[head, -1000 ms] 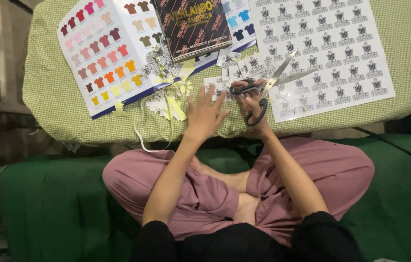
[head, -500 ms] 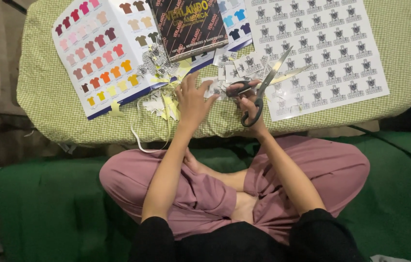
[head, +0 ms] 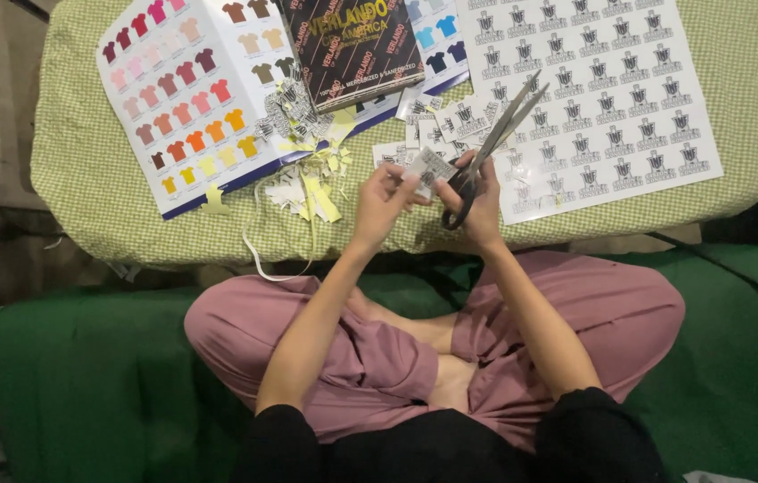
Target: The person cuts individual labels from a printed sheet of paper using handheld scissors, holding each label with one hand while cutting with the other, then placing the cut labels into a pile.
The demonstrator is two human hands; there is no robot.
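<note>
Head view: left hand (head: 381,199) pinching a small printed cutout (head: 431,168) at its lower left edge, grip narrow on the paper. Right hand (head: 477,199) gripping black-handled scissors (head: 495,134), fingers through the loops, blades slightly parted and pointing up and right, just beside the cutout. Both being held above the near edge of the green checked worktop (head: 84,170). Lying beyond: white sheet of printed emblems (head: 611,89), loose cutouts (head: 437,125), yellow scraps (head: 321,188), shirt colour chart (head: 186,89), dark booklet (head: 352,40).
</note>
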